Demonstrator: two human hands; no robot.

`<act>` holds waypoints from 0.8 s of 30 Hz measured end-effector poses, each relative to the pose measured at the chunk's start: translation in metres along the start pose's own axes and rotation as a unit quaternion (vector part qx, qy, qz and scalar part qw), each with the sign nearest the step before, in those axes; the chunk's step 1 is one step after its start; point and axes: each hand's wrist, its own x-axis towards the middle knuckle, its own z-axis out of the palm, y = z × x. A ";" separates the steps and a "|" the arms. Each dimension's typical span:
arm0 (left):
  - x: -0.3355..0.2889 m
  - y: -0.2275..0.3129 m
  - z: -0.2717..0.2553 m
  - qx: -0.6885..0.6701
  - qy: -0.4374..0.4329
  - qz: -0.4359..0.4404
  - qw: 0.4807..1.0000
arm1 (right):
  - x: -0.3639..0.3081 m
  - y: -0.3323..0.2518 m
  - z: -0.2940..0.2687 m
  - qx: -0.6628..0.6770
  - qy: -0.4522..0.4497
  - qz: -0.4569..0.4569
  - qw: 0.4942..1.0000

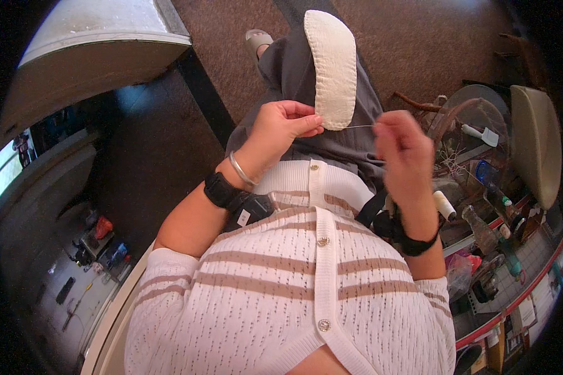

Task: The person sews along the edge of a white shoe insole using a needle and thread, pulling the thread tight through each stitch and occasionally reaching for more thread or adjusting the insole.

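Note:
A cream cloth insole (336,69) with stitches along its rim lies lengthwise over my grey-trousered lap. My left hand (289,123) is closed on its near left edge, with thumb and forefinger pinching the cloth. From that near end a thin white thread (356,127) runs out taut to the right. It reaches the fingers of my right hand (405,147), which is closed, raised beside the insole and partly smeared by motion. Whether a needle is in those fingers cannot be made out.
At right stands a glass-topped table (475,103) with tangled white thread, a white thread spool (445,205) and a glass bottle (480,228). A beige padded seat (535,147) is beyond it. A pale-topped cabinet (106,37) rises at far left. Brown carpet (413,44) lies ahead.

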 end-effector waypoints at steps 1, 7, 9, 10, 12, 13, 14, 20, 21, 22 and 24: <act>0.000 0.000 0.000 -0.007 -0.002 -0.004 1.000 | 0.002 0.003 0.011 -0.042 -0.012 -0.015 0.999; 0.000 -0.004 -0.001 -0.035 0.004 -0.020 0.999 | 0.006 0.010 0.026 -0.105 -0.043 -0.037 0.993; 0.001 -0.005 -0.001 -0.040 -0.001 -0.022 0.999 | 0.006 0.011 0.027 -0.109 -0.057 -0.030 0.992; 0.001 -0.006 -0.001 -0.042 -0.002 -0.023 0.999 | 0.006 0.011 0.027 -0.111 -0.063 -0.027 0.991; 0.002 -0.007 -0.002 -0.046 -0.002 -0.025 0.999 | 0.005 0.013 0.028 -0.109 -0.069 -0.022 0.991; 0.002 -0.006 -0.002 -0.047 -0.003 -0.027 0.999 | 0.004 0.013 0.029 -0.108 -0.071 -0.020 0.991; 0.002 -0.006 -0.001 -0.048 -0.003 -0.028 0.998 | 0.004 0.013 0.029 -0.109 -0.074 -0.017 0.991; 0.002 -0.005 -0.001 -0.042 0.002 -0.028 0.999 | 0.005 0.009 0.027 -0.108 -0.089 -0.002 0.990; 0.002 -0.005 -0.001 -0.042 0.002 -0.028 0.999 | 0.005 0.008 0.027 -0.109 -0.091 0.000 0.990; 0.002 -0.006 -0.001 -0.043 0.002 -0.027 0.999 | 0.005 0.008 0.027 -0.110 -0.093 0.002 0.990; 0.002 -0.006 -0.002 -0.046 0.002 -0.027 0.999 | 0.004 0.010 0.027 -0.112 -0.094 0.001 0.989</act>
